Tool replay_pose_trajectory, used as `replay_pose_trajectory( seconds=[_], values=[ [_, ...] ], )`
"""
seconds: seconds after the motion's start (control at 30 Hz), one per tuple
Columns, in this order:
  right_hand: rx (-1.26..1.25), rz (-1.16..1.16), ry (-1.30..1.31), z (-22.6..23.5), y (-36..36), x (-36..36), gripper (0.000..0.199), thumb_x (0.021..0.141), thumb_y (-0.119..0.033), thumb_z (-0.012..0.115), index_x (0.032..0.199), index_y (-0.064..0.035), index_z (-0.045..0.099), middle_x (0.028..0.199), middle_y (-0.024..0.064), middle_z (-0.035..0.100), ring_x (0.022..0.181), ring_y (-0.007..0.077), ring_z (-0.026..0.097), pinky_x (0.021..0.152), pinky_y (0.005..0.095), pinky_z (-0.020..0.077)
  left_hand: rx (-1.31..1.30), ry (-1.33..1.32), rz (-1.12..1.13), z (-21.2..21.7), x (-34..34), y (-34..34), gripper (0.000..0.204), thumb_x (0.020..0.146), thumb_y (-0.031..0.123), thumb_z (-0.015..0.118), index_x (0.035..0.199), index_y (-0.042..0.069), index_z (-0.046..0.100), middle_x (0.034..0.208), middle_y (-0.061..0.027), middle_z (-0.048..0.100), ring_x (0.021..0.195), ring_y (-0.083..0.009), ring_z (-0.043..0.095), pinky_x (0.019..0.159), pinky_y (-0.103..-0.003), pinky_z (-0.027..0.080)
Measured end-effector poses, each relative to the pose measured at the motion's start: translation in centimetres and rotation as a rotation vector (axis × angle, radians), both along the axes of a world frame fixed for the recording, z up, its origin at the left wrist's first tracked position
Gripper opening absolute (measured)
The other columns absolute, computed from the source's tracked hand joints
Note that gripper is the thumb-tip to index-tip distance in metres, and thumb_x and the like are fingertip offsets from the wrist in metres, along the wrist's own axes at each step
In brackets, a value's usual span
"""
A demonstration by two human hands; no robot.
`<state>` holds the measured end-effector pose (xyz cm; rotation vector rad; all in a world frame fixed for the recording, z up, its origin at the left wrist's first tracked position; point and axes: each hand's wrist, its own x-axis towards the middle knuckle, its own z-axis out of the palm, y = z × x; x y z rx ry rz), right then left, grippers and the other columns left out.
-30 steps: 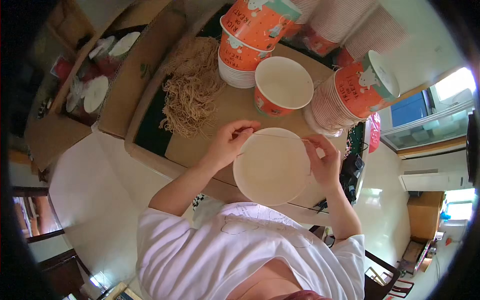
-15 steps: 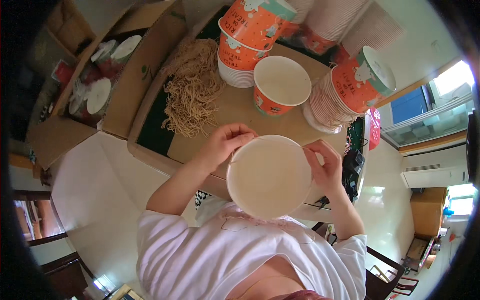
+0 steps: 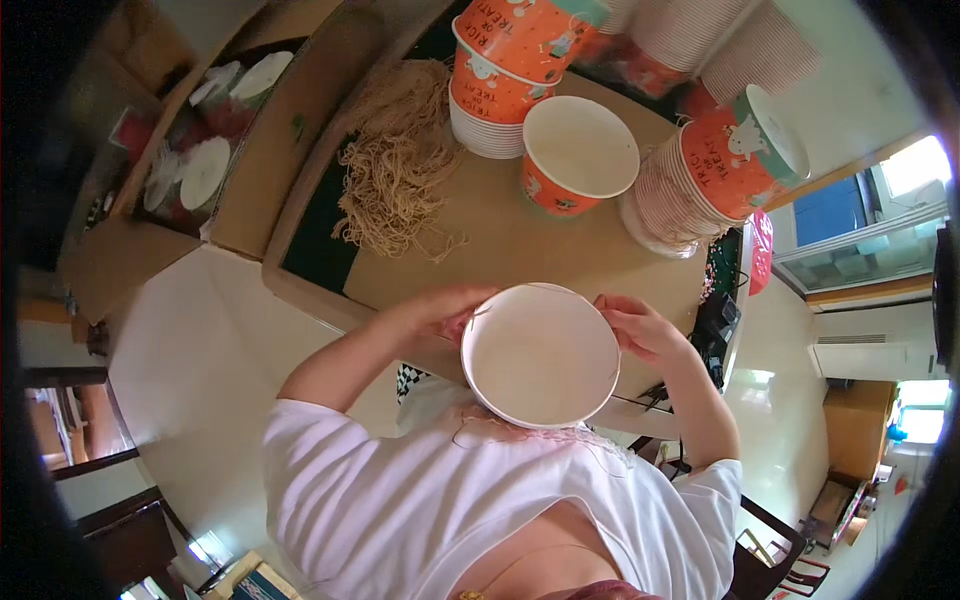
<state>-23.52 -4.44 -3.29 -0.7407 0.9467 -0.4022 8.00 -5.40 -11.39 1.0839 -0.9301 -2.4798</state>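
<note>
**Bowl drawn nearer to the chest**

Since the earlier frames the white paper bowl (image 3: 541,354) is coming closer to the body, now hanging over the near edge of the cardboard-covered table (image 3: 520,245), open side up. Left hand (image 3: 445,310) is curling its fingers against the bowl's left rim; right hand (image 3: 640,328) is gripping the right rim, fingers bent around it. Both are holding the bowl between them. Beyond it, an orange printed cup (image 3: 575,155) is standing open on the table. Far left of that, a stack of orange cups (image 3: 510,75) is leaning over. To the right, another stack (image 3: 715,175) is lying on its side. A heap of pale straw-like shreds (image 3: 395,165) is sitting far left on the table.
</note>
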Motion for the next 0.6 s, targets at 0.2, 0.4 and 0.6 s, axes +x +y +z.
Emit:
replay_pose_trajectory(
  seconds=[0.2, 0.4, 0.6],
  values=[
    [-0.061, 0.286, 0.268, 2.1, -1.1, 0.9, 0.021, 0.098, -0.024, 0.047, 0.101, -0.0070, 0.058, 0.083, -0.0026, 0.059, 0.074, 0.0060, 0.058, 0.065, 0.0232, 0.0490, -0.036, -0.258, -0.256, 2.1, 0.2, -0.5, 0.063, 0.091, 0.065, 0.031, 0.115, 0.015, 0.061, 0.087, -0.0060, 0.067, 0.066, -0.0196, 0.063, 0.055, -0.033, 0.052],
    [-0.180, 0.301, 0.336, 2.0, -1.4, 0.6, 0.021, 0.097, -0.024, 0.047, 0.099, -0.0063, 0.058, 0.080, -0.0025, 0.058, 0.077, 0.0062, 0.057, 0.070, 0.0227, 0.0474, -0.039, -0.269, -0.395, 3.8, 0.1, -1.5, 0.059, 0.093, 0.058, 0.031, 0.121, 0.012, 0.057, 0.096, -0.0076, 0.066, 0.070, -0.0204, 0.065, 0.057, -0.034, 0.053],
    [-0.666, -0.025, 0.157, 1.7, 0.2, 1.2, 0.009, 0.094, -0.010, 0.053, 0.095, -0.0027, 0.057, 0.080, -0.0017, 0.055, 0.078, 0.0052, 0.052, 0.071, 0.0215, 0.0442, -0.357, -0.205, -0.074, 7.7, -1.5, 0.0, 0.032, 0.098, 0.021, 0.040, 0.119, 0.006, 0.059, 0.106, -0.0033, 0.064, 0.090, -0.0141, 0.062, 0.069, -0.034, 0.055]
  ],
)
